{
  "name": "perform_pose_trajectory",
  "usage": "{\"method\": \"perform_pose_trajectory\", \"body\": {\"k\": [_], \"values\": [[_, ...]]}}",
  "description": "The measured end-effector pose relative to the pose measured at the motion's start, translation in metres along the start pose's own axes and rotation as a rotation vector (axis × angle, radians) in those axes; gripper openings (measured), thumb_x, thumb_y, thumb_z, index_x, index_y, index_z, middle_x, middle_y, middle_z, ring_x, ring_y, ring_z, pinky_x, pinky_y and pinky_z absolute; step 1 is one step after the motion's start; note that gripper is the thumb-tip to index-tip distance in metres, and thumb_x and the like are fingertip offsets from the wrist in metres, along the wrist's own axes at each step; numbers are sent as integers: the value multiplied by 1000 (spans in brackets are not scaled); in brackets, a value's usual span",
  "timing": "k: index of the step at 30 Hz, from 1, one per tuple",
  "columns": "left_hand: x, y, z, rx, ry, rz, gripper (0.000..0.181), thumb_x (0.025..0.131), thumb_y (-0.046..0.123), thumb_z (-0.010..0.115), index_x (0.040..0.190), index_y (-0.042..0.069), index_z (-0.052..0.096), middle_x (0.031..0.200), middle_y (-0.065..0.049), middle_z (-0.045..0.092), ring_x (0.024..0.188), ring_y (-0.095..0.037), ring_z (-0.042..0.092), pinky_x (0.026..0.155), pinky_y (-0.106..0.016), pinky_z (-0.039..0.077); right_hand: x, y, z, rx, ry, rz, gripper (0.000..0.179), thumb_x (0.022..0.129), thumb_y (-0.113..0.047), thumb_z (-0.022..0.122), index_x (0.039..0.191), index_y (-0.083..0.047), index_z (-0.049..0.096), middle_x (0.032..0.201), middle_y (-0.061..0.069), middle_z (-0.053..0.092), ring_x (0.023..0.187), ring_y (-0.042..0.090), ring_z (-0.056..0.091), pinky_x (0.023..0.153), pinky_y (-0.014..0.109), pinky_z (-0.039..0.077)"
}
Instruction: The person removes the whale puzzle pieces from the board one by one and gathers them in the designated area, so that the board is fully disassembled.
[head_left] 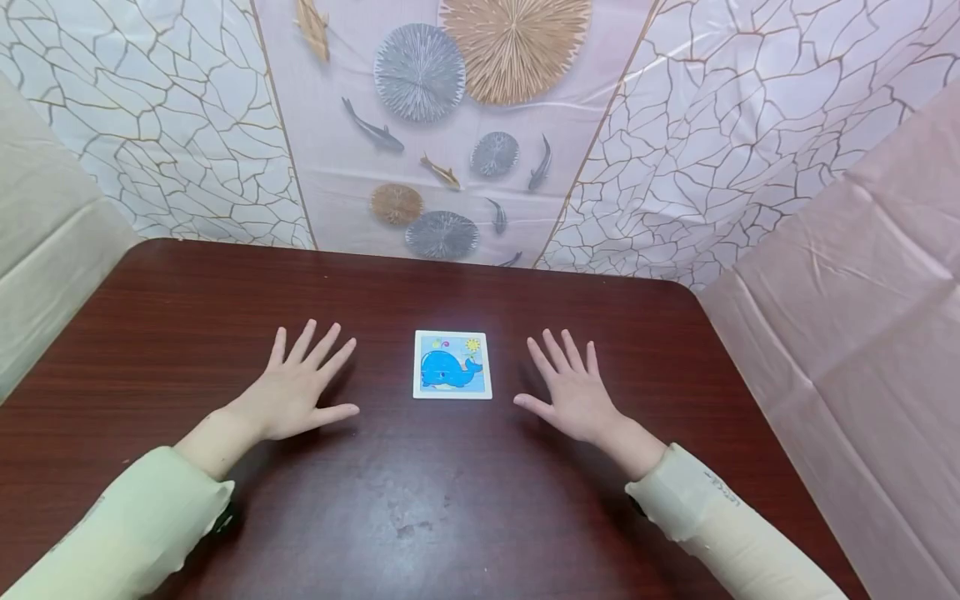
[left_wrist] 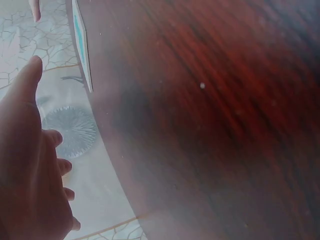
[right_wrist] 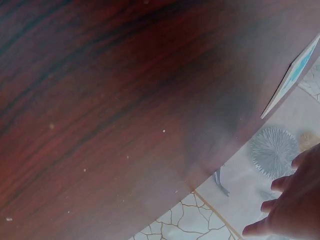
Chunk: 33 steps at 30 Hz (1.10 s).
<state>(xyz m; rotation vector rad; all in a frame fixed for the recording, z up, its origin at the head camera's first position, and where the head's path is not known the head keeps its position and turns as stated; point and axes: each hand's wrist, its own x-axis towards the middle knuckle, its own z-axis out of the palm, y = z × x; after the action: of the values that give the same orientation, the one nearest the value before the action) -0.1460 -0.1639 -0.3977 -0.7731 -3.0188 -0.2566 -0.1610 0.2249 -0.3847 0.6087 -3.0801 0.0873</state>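
Flanking whale picture (head_left: 452,367), spread hands (head_left: 292,400) (head_left: 577,402), illegible sleeve lettering (head_left: 722,489)

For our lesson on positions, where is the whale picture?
In the head view, the whale picture lies on the table between the left hand and, nearer, the right hand.

Red-brown table (head_left: 450,492), pale patterned backdrop (head_left: 480,125), creased drape (head_left: 862,333) at right

Head view overlooks table (head_left: 480,500) (wrist views nearer).
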Motion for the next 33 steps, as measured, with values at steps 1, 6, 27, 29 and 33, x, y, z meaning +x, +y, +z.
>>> {"method": "perform_pose_trajectory", "body": {"k": [1,6,27,29,33], "values": [[1,0,0,-3,-1,-1,85,84,60,55,147,10,28,154,-21,18,140,-48,9,107,-70,2,0,0,0,0,-1,-1,85,85,-61,51,150,-14,21,156,16,17,144,37,5,112,65,3],[5,1,0,-16,-2,6,84,84,60,54,147,10,28,154,-21,18,140,-49,9,107,-70,2,1,-1,1,1,-3,-3,84,86,-61,51,150,-14,21,156,16,18,144,37,6,111,65,3],[33,16,6,-75,-54,24,86,85,59,54,148,8,25,154,-21,18,141,-47,5,111,-65,-1,2,-19,8,19,-66,-103,84,86,-61,50,150,-16,21,155,13,20,143,34,17,112,64,11],[37,18,7,-80,-58,30,85,85,59,54,148,8,26,154,-21,20,141,-47,6,112,-64,0,2,-22,8,23,-83,-119,83,86,-62,49,150,-17,20,155,13,20,144,33,17,112,64,11],[43,21,10,-79,-62,48,85,85,60,53,147,8,27,154,-20,21,141,-45,7,112,-65,1,3,-29,9,18,-116,-151,83,86,-62,48,150,-16,21,155,13,21,144,33,17,112,64,10]]}}
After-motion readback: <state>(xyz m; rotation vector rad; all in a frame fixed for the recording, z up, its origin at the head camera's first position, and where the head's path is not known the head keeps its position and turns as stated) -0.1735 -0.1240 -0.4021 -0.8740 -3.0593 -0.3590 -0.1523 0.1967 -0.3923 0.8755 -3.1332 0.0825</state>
